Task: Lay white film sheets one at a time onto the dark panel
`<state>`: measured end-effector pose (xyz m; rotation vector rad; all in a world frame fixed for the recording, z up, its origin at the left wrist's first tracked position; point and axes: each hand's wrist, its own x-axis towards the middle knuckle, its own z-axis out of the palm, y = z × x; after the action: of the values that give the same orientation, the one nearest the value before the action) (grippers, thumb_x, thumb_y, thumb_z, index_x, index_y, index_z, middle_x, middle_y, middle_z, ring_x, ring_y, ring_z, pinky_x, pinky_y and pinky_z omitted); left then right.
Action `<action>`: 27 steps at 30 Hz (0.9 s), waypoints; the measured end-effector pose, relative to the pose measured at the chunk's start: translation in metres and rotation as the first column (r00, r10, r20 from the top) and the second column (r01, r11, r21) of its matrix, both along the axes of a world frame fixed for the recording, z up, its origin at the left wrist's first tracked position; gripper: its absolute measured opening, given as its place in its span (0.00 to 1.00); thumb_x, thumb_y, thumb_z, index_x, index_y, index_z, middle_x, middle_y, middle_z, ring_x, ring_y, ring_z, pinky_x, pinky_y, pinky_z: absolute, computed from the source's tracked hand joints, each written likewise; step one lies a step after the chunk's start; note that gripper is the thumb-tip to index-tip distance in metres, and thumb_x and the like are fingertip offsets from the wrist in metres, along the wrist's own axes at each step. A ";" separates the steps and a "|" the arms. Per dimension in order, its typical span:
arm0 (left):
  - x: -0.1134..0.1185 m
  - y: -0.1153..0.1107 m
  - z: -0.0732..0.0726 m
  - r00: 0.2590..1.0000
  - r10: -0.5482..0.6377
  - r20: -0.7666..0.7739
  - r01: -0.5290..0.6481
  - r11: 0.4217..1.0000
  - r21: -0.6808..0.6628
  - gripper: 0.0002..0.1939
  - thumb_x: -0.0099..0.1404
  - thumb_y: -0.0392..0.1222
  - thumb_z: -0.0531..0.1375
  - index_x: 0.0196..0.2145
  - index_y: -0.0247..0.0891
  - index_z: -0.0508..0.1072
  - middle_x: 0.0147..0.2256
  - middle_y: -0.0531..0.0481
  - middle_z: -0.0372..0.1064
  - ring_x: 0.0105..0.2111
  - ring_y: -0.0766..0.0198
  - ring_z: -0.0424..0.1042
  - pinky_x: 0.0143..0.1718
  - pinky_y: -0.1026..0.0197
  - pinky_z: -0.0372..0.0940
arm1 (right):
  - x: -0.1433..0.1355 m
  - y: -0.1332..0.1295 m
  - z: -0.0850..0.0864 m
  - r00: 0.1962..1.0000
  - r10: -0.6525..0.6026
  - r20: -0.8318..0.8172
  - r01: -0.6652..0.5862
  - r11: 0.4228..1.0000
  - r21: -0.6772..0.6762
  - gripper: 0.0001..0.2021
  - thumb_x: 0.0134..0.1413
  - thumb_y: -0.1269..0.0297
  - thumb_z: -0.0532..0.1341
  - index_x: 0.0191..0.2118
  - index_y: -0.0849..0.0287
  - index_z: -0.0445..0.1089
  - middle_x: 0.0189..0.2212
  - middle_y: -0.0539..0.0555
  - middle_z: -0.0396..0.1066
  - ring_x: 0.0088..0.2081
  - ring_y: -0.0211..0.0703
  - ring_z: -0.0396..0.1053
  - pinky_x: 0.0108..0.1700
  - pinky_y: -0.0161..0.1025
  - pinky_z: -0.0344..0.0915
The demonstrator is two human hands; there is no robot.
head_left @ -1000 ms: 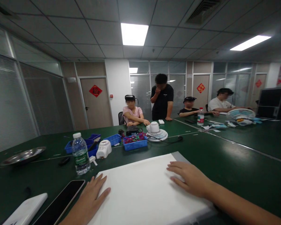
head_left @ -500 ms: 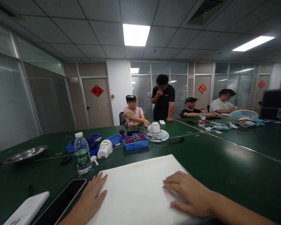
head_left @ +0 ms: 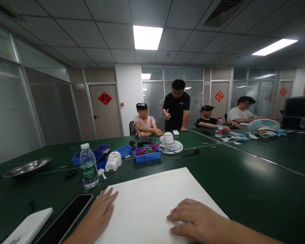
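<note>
A large white sheet of paper (head_left: 152, 193) lies flat on the green table in front of me. My left hand (head_left: 100, 211) rests along its left edge, fingers stretched out and holding nothing. Over the lower right part of the sheet is my right hand (head_left: 190, 217), its fingers apart and slightly bent, also with nothing in it. Just left of my left hand lies a dark-screened phone (head_left: 65, 218), and beside that a white flat device (head_left: 30, 225).
A water bottle (head_left: 88, 167) stands beyond my left hand. Farther back are a white plastic housing (head_left: 113, 161), a blue tray of wires (head_left: 147, 156) and a fan part (head_left: 171, 146). A metal dish (head_left: 27, 167) lies far left. Several people sit or stand across the table.
My right hand has slid left and toward me over the sheet, baring its right edge. My left hand is nearly still. The standing person has lowered a hand from the face.
</note>
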<state>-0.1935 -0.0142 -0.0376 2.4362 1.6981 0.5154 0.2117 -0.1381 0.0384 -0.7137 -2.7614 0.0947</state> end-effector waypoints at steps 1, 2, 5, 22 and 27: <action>0.000 0.000 0.000 1.000 0.002 0.011 -0.002 1.000 -0.008 0.30 0.70 0.54 0.47 0.64 0.40 0.64 0.69 0.45 0.50 0.70 0.45 0.43 0.69 0.37 0.41 | -0.001 0.000 -0.004 1.000 0.028 0.005 -0.028 0.997 0.072 0.18 0.70 0.60 0.50 0.59 0.51 0.68 0.56 0.58 0.72 0.56 0.49 0.70 0.56 0.49 0.68; 0.000 0.000 0.001 0.999 0.009 0.033 -0.008 1.000 -0.016 0.31 0.70 0.55 0.47 0.65 0.40 0.63 0.70 0.45 0.50 0.70 0.45 0.42 0.69 0.38 0.40 | -0.001 -0.001 -0.008 0.999 0.047 0.013 -0.049 0.989 0.137 0.17 0.70 0.60 0.50 0.58 0.52 0.68 0.54 0.57 0.74 0.53 0.47 0.73 0.53 0.46 0.70; 0.000 -0.001 0.005 0.987 0.042 0.153 -0.038 0.999 -0.031 0.33 0.69 0.59 0.47 0.65 0.40 0.63 0.69 0.46 0.53 0.70 0.47 0.47 0.69 0.39 0.43 | 0.001 -0.005 -0.017 0.998 0.048 0.039 -0.056 0.969 0.242 0.18 0.70 0.60 0.50 0.59 0.56 0.67 0.48 0.58 0.77 0.45 0.46 0.76 0.47 0.43 0.74; -0.013 0.015 0.018 0.815 -0.009 0.580 0.121 0.980 -0.155 0.29 0.57 0.45 0.60 0.57 0.40 0.73 0.59 0.47 0.70 0.60 0.49 0.69 0.65 0.44 0.58 | 0.049 0.003 0.012 0.995 0.041 0.096 -0.100 0.631 0.770 0.20 0.64 0.65 0.55 0.57 0.67 0.70 0.59 0.63 0.67 0.59 0.57 0.67 0.52 0.48 0.73; -0.001 0.001 0.024 0.849 -0.056 0.526 0.124 0.988 -0.095 0.29 0.54 0.52 0.67 0.54 0.47 0.76 0.61 0.49 0.69 0.62 0.47 0.66 0.67 0.42 0.53 | 0.068 0.014 0.010 0.999 0.036 -0.022 -0.003 0.578 0.816 0.18 0.65 0.71 0.52 0.56 0.67 0.70 0.57 0.64 0.70 0.61 0.55 0.64 0.54 0.49 0.72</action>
<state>-0.1941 -0.0134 -0.0134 2.0194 1.3325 0.9262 0.2798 -0.1243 0.0486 -0.3872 -2.3479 -1.0969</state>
